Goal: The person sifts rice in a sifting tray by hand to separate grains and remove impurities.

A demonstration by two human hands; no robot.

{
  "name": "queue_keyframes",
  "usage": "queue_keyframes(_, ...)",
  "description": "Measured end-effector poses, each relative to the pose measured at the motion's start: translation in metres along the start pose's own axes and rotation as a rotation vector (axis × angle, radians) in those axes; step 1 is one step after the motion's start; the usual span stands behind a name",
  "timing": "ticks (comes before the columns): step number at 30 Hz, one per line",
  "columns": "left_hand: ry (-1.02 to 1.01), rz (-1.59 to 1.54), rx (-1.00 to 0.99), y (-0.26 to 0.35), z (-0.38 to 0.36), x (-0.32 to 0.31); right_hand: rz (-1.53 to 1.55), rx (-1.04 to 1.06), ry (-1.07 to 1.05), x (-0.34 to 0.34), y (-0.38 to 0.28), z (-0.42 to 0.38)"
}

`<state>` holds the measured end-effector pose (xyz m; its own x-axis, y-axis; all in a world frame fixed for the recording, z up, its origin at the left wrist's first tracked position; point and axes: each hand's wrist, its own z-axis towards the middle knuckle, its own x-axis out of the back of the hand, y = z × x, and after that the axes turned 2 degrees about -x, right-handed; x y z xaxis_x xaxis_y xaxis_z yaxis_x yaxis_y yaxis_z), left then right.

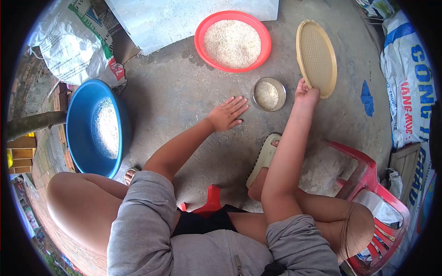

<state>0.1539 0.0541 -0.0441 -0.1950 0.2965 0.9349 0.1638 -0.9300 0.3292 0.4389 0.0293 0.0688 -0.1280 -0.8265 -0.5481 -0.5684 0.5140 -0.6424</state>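
Note:
My right hand point(307, 94) grips the near rim of a round woven tray point(317, 57), which is tilted up on its edge at the right. My left hand point(228, 113) is empty, palm down with its fingers spread, over the concrete floor. Between the two hands stands a small metal bowl point(269, 94) with rice in it. Beyond the bowl is a red basin point(232, 41) holding a broad heap of rice. At the left, a big blue basin point(87, 129) has whitish grains or powder on its inner side.
A white sack point(76, 50) lies behind the blue basin. Large printed sacks point(410, 83) stand along the right edge, near a red plastic chair point(391, 202). A blue scrap point(367, 99) is on the floor. A pale sheet point(156, 20) stands at the back.

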Motion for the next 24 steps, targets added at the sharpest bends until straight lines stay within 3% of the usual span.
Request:
queue_keyframes(6,0.013,-0.154,-0.051,0.075,-0.013,-0.028,0.048,0.028,0.046,0.03,0.004,0.025)
queue_keyframes(9,-0.005,-0.16,-0.198,0.107,0.004,-0.046,0.001,0.04,0.171,0.054,0.007,0.027)
queue_keyframes(11,0.055,-0.199,0.017,0.117,0.02,-0.053,-0.023,0.028,0.189,0.077,0.017,0.035)
queue_keyframes(15,0.077,-0.041,0.117,0.106,0.026,-0.047,-0.079,-0.033,0.273,0.108,0.042,0.041)
queue_keyframes(16,0.117,-0.013,0.235,0.101,0.021,-0.044,-0.077,-0.032,0.268,0.103,0.046,0.029)
queue_keyframes(18,0.155,0.019,0.353,0.09,0.006,-0.036,-0.431,-0.047,0.431,0.098,0.059,-0.001)
queue_keyframes(19,0.183,0.043,0.443,0.085,-0.002,-0.029,-0.43,-0.05,0.428,0.097,0.064,-0.02)
queue_keyframes(21,0.212,0.071,0.537,0.075,-0.017,-0.022,-1.269,0.277,0.299,0.1,0.07,-0.052)
queue_keyframes(22,0.23,0.112,0.617,0.07,-0.023,-0.021,-1.268,0.275,0.296,0.11,0.079,-0.049)
queue_keyframes(24,0.245,0.149,0.662,0.065,-0.034,-0.016,-1.59,0.688,0.049,0.123,0.096,-0.051)
